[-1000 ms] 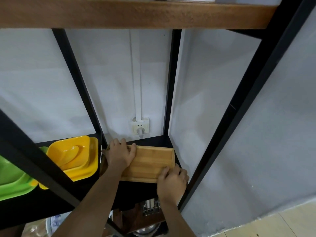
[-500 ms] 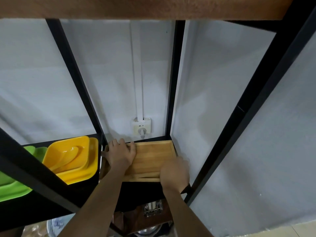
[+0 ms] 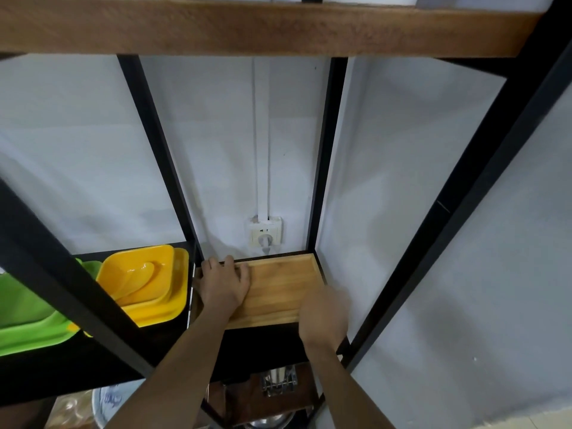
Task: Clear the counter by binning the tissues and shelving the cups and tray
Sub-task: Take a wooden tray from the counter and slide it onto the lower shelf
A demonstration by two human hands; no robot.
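Tray [image 3: 278, 289] sits on the black shelf [image 3: 263, 339]; left hand [image 3: 224, 286] lies flat, fingers spread over it, right hand [image 3: 323, 317] blurred, grip unclear: seat it square against the back wall.

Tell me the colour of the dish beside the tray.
Bright yellow dish, left of the wooden tray; the head view shows it.

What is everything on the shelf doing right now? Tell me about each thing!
Wooden tray: lying flat on the black shelf, nothing in it.
Left hand: palm down on the tray's left end.
Right hand: blurred, at the tray's near right corner; grip unclear.
Yellow dishes: nested together, left of the tray.
Green dish: lying beside the yellow ones.
Wall socket: something plugged in.
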